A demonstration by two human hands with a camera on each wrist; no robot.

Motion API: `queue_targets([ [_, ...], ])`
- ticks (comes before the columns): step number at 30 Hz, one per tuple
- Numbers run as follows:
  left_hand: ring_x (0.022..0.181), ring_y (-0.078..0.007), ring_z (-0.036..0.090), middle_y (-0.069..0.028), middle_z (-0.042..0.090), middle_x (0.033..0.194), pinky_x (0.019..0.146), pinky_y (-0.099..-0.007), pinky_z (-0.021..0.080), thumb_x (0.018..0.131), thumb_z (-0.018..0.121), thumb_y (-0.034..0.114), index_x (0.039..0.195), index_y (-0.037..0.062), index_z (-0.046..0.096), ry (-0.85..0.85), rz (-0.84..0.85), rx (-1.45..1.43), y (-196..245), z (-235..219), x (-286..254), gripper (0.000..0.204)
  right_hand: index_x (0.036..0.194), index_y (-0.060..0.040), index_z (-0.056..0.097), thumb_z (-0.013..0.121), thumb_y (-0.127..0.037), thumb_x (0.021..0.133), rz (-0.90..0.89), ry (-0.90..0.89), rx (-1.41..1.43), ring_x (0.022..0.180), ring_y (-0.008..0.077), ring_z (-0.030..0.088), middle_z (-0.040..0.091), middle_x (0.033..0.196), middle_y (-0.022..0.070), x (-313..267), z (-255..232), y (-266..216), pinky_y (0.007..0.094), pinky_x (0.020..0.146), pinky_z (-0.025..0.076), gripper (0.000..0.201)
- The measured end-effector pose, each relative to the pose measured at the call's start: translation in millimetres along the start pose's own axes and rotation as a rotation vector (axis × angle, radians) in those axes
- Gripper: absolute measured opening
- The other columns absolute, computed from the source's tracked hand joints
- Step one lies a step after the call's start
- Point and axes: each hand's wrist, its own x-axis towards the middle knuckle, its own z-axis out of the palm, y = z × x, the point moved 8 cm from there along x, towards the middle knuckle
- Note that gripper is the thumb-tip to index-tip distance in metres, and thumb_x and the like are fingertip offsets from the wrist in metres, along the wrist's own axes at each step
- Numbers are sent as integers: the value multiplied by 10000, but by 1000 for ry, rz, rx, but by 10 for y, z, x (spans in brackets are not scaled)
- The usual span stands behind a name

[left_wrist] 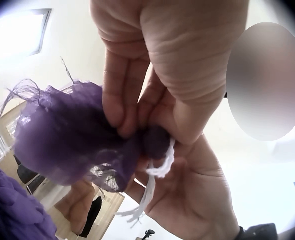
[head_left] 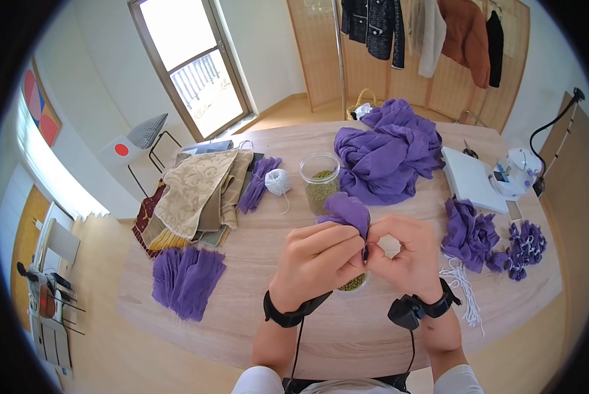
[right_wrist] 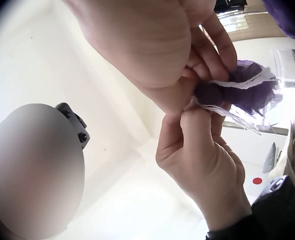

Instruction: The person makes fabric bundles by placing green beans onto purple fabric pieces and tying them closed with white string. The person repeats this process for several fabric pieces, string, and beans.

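A small piece of purple cloth (head_left: 348, 211) is held up over the table between both hands. Its gathered end forms a round lump (left_wrist: 155, 142), with white string (left_wrist: 160, 167) around the neck and loose ends hanging from it. My left hand (head_left: 317, 259) pinches the cloth beside the lump, fingers curled. Thumb and forefinger of my right hand (head_left: 406, 256) meet at the same bundle from the other side, making a ring. A frayed edge of cloth spreads out past the fingertips. Below the hands, partly hidden, sits a container of green beans (head_left: 353, 282).
A clear jar of green beans (head_left: 320, 190) stands just beyond the hands, near a ball of white string (head_left: 278, 182). Purple cloth (head_left: 389, 154) heaps behind it. Fabric samples (head_left: 199, 190) and purple strips (head_left: 188, 282) lie left; cut strings (head_left: 462, 289), tied purple cloth (head_left: 526, 249) and a sewing machine (head_left: 521, 172) right.
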Motion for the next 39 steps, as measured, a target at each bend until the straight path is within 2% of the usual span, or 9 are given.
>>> queue_targets([
  [3,664,-229,638,-64,643,848,557,-321,526,612,775,-31,814,4,649,4,-22,-7,-37,10,-18,240,818,-23,649,691,1,702,52,10,55,666,246,653,664,760,85,-8,16,83,309,621,509,126],
  [9,668,-234,640,-73,643,849,567,-322,531,619,765,-44,813,1,649,-22,-26,32,-32,25,-16,230,825,-27,644,697,16,693,-188,-4,-162,668,245,635,652,791,82,47,-6,-98,308,628,508,149],
  [12,677,-237,647,-73,648,860,572,-321,532,621,762,-45,815,1,649,-9,-18,19,-17,23,-20,229,826,-29,640,700,22,687,-152,-1,-121,674,238,631,644,800,83,28,-21,-88,298,635,503,160],
  [18,646,-236,652,-65,660,807,577,-312,535,613,743,-52,820,15,668,62,-79,-35,-84,-7,-19,231,808,-15,638,675,47,690,30,39,164,686,171,628,647,786,67,-8,5,113,275,647,493,138],
  [24,653,-232,670,-71,686,811,598,-290,537,639,726,-51,825,30,682,99,-140,-222,-146,-45,-24,208,791,0,641,675,56,688,160,76,355,703,138,624,645,765,60,-12,-46,249,258,661,487,122],
  [27,661,-239,674,-90,693,810,608,-286,537,666,722,-42,837,19,686,90,-204,-203,-173,-57,4,185,796,-3,645,681,55,688,108,35,308,707,143,626,651,784,61,-15,-45,205,262,662,488,128],
  [30,658,-245,672,-99,694,806,606,-291,536,688,728,-27,846,14,689,61,-276,-310,-216,-27,18,168,812,-12,645,686,51,688,29,58,181,698,177,629,654,800,72,-12,-53,130,271,658,493,145],
  [36,630,-243,653,-82,685,807,571,-307,525,701,748,-3,845,25,685,-1,-243,-181,-193,2,-12,160,830,-41,630,720,38,644,-264,56,-171,689,254,608,629,818,75,12,-76,-166,321,618,498,222],
  [39,626,-213,657,-87,695,786,563,-279,521,643,760,-29,816,22,700,-47,-208,-97,-167,24,-16,190,828,-42,620,729,34,622,-327,26,-235,701,256,603,619,825,67,8,-44,-217,339,607,497,245],
])
